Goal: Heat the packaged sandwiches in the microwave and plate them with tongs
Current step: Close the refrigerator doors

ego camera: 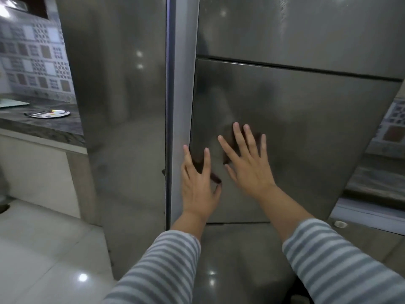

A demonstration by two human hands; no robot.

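Item one, left hand: I log it raised with the palm toward the steel fridge door; fingers straight and spread apart, clamped on nothing; the outermost fingertip lies at the door's left edge, beside the pale vertical strip; the thumb angles inward toward the other hand; whether the palm itself touches the steel I cannot tell.

Item two, right hand: flat against the same door panel, just right of the left hand; fingers straight, fanned apart, pointing up; dark reflections of them show on the steel directly beyond the fingertips; holding nothing.

Item three, sleeves: grey and white stripes, both forearms reaching forward and up from the lower frame, wrists bare.

Item four, door seam: a dark horizontal gap well above the fingertips, dividing the upper panel from the one under the hands.

Item five, counter: far left of the fingers, grey stone, carrying a round plate with coloured marks.

Item six, packaged sandwiches, microwave, tongs: I see none of them in this view; location cannot be told.
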